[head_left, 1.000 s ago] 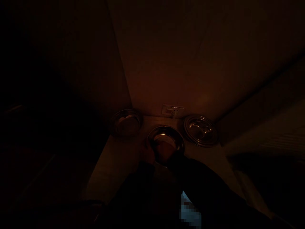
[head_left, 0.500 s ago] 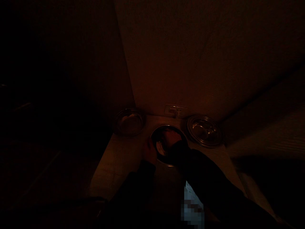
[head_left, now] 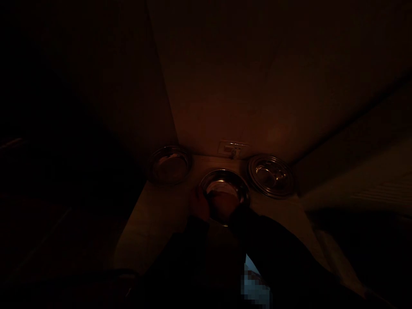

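Observation:
A round metal bowl stands in the middle of a pale tabletop, in very dim light. My left hand is at the bowl's left rim, its fingers closed over the edge. Inside the bowl, my right hand rests low, near the front; its fingers are too dark to make out. A pale patch shows on the bowl floor just beyond that hand, and I cannot tell what it is.
Another shallow metal dish with a pale content stands at the back left. At the back right are stacked shiny metal dishes. A wall socket sits behind the table. A bluish, blurred patch shows below my right sleeve.
My right hand has come from the bowl's far side toward its near side. The pale patch now shows farther back in the bowl. My left hand stays at the rim. The view has shifted slightly.

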Demonstrator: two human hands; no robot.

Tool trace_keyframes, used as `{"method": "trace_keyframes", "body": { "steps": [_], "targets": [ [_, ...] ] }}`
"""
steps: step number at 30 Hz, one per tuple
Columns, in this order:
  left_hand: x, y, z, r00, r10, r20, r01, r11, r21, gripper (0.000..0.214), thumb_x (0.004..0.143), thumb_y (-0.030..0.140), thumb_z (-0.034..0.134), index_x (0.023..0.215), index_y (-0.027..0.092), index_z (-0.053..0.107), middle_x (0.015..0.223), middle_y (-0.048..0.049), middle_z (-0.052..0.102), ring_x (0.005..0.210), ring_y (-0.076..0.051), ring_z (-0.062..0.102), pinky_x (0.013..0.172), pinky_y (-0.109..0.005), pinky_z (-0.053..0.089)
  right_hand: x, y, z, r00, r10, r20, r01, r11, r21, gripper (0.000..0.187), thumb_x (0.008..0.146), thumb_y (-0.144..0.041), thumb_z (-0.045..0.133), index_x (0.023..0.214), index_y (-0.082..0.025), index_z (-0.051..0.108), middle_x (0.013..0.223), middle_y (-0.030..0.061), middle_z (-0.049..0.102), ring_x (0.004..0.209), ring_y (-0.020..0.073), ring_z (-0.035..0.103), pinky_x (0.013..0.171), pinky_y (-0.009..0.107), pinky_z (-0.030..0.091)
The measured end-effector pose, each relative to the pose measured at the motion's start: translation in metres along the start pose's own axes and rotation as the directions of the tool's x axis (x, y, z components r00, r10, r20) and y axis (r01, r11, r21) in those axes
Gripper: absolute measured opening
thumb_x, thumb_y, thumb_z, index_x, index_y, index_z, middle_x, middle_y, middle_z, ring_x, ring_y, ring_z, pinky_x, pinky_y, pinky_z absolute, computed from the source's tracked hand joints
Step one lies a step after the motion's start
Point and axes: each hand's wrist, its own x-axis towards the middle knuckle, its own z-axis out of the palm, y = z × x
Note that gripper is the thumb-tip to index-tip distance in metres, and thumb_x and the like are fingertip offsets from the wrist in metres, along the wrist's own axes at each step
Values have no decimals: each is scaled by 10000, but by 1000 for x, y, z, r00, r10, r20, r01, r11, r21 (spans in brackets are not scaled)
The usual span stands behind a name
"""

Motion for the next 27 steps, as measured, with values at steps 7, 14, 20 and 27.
{"method": "trace_keyframes", "body": {
  "steps": [7,14,20,27],
  "targets": [
    [7,4,-8,994,49,101,-49,999,-7,364,896,268,383,980,78,682,1063,-196,690,1019,-284,643,929,-390,469,19,9,-6,981,141,-131,-141,990,10,328,903,-255,417,1131,-241,652,1178,90,635,1018,227,607,828,330,464],
    [7,-6,-3,996,16,84,-12,999,-41,354,897,274,388,1020,98,669,1119,-181,677,1059,-263,630,942,-376,469,27,12,-10,963,189,-194,-186,982,37,341,890,-212,424,1180,-170,600,1185,148,602,1072,274,573,824,375,478],
    [4,-1,0,999,-42,23,43,998,-42,349,890,305,399,998,112,670,1104,-174,683,1057,-278,631,947,-397,467,8,2,1,993,43,-113,-30,992,119,262,828,-205,530,1039,-205,685,1123,104,658,1015,223,617,856,320,460],
    [3,-15,-3,993,-23,111,33,995,-89,340,909,271,368,1056,137,644,1169,-170,657,1140,-254,593,987,-384,446,8,2,9,957,110,-268,-7,933,361,360,824,-164,540,1168,-239,611,1173,37,660,1080,165,594,929,266,431]
  ]
}}
